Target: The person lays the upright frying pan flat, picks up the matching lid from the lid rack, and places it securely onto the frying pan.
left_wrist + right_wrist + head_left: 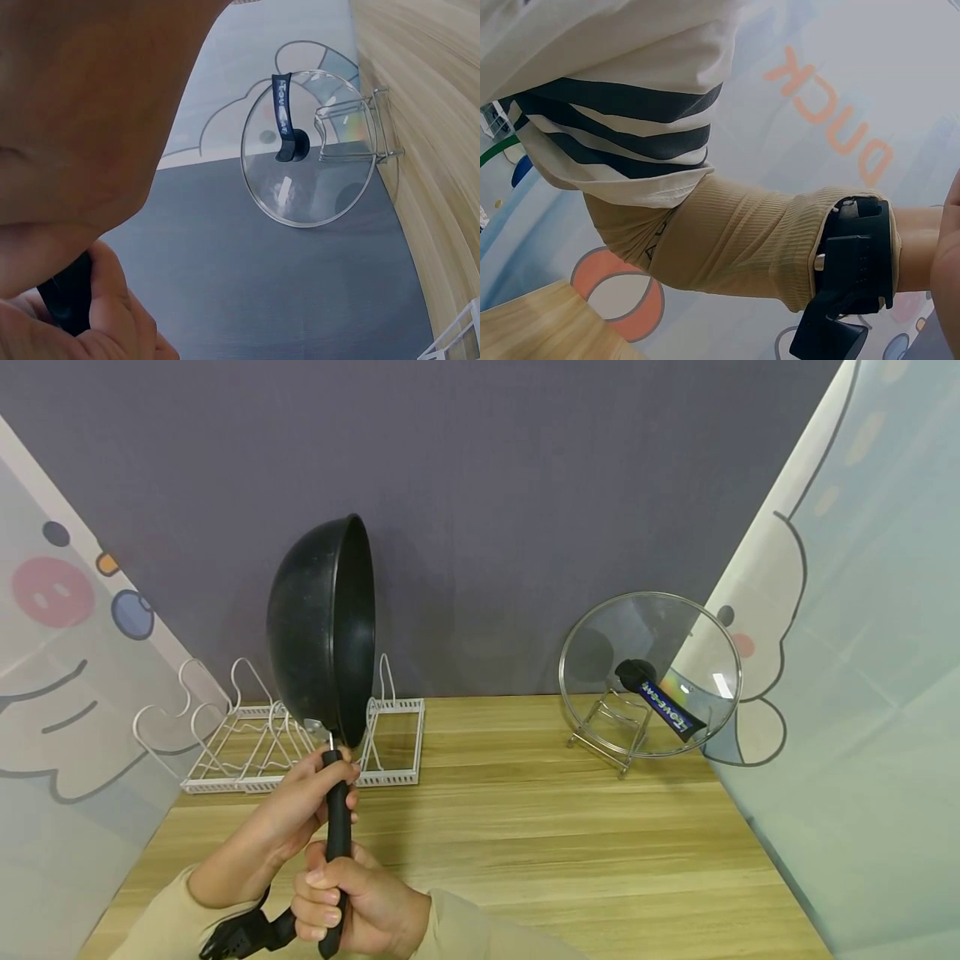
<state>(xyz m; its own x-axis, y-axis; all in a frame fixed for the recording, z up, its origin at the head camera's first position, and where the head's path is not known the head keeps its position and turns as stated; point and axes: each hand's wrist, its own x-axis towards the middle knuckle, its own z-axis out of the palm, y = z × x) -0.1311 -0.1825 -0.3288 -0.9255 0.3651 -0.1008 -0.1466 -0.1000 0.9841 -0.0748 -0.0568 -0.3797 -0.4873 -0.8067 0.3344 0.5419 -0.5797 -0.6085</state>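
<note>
A black wok (307,618) is held up on its side at the left, its open face turned to the right and its long black handle (339,827) pointing down toward me. My left hand (315,789) grips the handle close to the pan. Lower down, near the handle's end, my right hand (360,897) has its fingers wrapped round it. In the left wrist view the dark handle (71,296) shows between the fingers. Behind and below the wok stands a white wire rack (397,777), partly hidden by the wok and left hand.
A glass lid (600,635) with a black knob and a blue-labelled black strip leans on a small metal stand (611,747) at the right. The wooden table (525,860) meets a grey back wall (487,527). Cartoon-printed panels (862,693) flank both sides.
</note>
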